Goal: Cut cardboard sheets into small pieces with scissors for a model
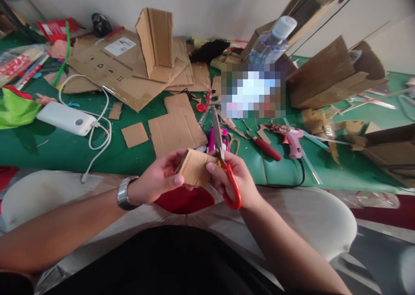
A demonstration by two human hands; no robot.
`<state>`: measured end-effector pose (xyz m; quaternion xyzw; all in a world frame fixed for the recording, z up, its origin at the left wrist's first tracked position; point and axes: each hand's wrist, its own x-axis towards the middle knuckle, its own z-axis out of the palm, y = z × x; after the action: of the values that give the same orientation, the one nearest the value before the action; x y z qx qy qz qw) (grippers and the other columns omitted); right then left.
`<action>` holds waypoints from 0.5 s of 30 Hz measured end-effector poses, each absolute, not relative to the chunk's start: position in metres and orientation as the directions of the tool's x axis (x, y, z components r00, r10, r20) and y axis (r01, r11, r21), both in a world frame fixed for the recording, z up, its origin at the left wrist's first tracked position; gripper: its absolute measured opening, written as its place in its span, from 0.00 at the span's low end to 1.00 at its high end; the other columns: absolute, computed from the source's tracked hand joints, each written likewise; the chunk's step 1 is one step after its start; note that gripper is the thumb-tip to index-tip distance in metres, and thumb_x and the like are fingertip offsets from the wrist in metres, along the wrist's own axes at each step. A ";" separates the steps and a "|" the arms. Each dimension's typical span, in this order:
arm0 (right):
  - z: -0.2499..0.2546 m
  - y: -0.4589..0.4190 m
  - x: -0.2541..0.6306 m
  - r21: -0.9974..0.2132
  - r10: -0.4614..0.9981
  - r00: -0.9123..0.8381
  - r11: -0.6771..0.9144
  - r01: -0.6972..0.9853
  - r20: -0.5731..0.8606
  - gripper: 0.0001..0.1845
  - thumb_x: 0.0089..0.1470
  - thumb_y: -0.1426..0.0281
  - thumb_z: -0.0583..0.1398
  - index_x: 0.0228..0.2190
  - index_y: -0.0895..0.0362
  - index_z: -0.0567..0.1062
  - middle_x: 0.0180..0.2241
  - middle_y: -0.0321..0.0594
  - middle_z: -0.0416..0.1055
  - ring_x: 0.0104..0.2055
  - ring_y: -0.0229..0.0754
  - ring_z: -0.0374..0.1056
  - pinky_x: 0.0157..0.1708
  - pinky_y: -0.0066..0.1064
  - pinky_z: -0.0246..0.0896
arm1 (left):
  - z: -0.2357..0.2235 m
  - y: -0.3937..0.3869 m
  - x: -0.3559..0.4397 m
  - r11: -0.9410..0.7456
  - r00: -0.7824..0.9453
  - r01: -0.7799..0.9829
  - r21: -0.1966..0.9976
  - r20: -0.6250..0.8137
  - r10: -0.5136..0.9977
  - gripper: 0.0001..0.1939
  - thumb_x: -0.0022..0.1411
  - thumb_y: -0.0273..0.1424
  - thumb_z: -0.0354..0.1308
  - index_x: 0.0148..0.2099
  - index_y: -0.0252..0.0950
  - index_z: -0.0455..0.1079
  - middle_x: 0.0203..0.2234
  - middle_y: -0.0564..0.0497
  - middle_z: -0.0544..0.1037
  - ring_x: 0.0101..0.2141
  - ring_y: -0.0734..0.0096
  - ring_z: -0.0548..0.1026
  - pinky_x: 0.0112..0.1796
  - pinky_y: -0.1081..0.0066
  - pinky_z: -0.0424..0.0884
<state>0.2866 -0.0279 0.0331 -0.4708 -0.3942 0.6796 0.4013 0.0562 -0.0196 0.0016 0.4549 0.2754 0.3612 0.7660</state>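
Note:
Between my two hands is a small piece of cardboard [196, 168], held just off the table's near edge. My left hand [164, 178] grips its left side, the thumb on top. With my right hand [238, 178] I hold red-handled scissors [234, 191], blades pointing away from me, while the thumb presses the cardboard's right edge. The blades do not touch the cardboard. Beyond the hands lies a larger cut cardboard sheet [177, 124], with a small cardboard square [134, 135] to its left. A pink object [214, 139] is partly hidden behind the scissors.
On the green table [129, 160] are a white power bank [66, 118] with its cable, a red-handled tool [266, 148] and a pink glue gun [293, 143]. A standing cardboard piece [157, 44], a water bottle [272, 42] and an open cardboard box [333, 76] stand farther back.

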 end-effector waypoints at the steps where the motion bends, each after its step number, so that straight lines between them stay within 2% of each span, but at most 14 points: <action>1: 0.032 -0.029 0.286 -0.887 0.897 -0.267 -0.411 -0.213 -0.351 0.21 0.59 0.54 0.73 0.39 0.54 0.73 0.15 0.21 0.61 0.12 0.29 0.50 0.12 0.20 0.48 | 0.003 -0.019 0.055 0.254 0.572 -0.301 0.919 -0.039 0.819 0.44 0.57 0.48 0.80 0.70 0.45 0.66 0.66 0.35 0.75 0.57 0.47 0.82 0.50 0.58 0.84; 3: 0.030 -0.031 0.284 -0.826 0.861 -0.321 -0.486 -0.287 -0.395 0.22 0.58 0.54 0.74 0.38 0.53 0.72 0.15 0.20 0.59 0.12 0.28 0.48 0.11 0.18 0.47 | 0.004 -0.018 0.051 0.100 0.562 -0.265 0.959 0.070 0.824 0.57 0.46 0.42 0.87 0.74 0.50 0.64 0.68 0.37 0.73 0.64 0.42 0.77 0.57 0.55 0.80; 5: 0.029 -0.034 0.281 -0.771 0.828 -0.368 -0.542 -0.335 -0.423 0.23 0.57 0.54 0.74 0.37 0.54 0.70 0.15 0.19 0.59 0.13 0.27 0.48 0.11 0.17 0.47 | 0.005 -0.016 0.049 -0.008 0.573 -0.235 0.972 0.145 0.807 0.62 0.41 0.39 0.89 0.75 0.52 0.64 0.66 0.39 0.76 0.63 0.42 0.78 0.60 0.54 0.78; 10: 0.024 -0.039 0.273 -0.678 0.776 -0.453 -0.617 -0.399 -0.439 0.23 0.58 0.55 0.74 0.37 0.54 0.69 0.16 0.20 0.59 0.13 0.26 0.49 0.12 0.16 0.49 | 0.004 -0.010 0.049 -0.185 0.518 -0.175 0.967 0.250 0.818 0.51 0.42 0.44 0.87 0.67 0.48 0.75 0.59 0.41 0.79 0.58 0.44 0.79 0.60 0.51 0.77; 15: 0.015 -0.044 0.264 -0.708 0.792 -0.449 -0.589 -0.389 -0.413 0.22 0.61 0.53 0.73 0.41 0.54 0.72 0.18 0.20 0.60 0.12 0.27 0.50 0.11 0.17 0.49 | -0.001 -0.006 0.050 -0.315 0.492 -0.208 0.926 0.377 0.785 0.51 0.39 0.47 0.88 0.66 0.46 0.76 0.60 0.38 0.79 0.64 0.40 0.75 0.65 0.47 0.72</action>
<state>0.2635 -0.0445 0.0154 -0.3768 -0.2680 0.8079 0.3655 0.0502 -0.0062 -0.0006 0.6704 0.2149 0.4560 0.5444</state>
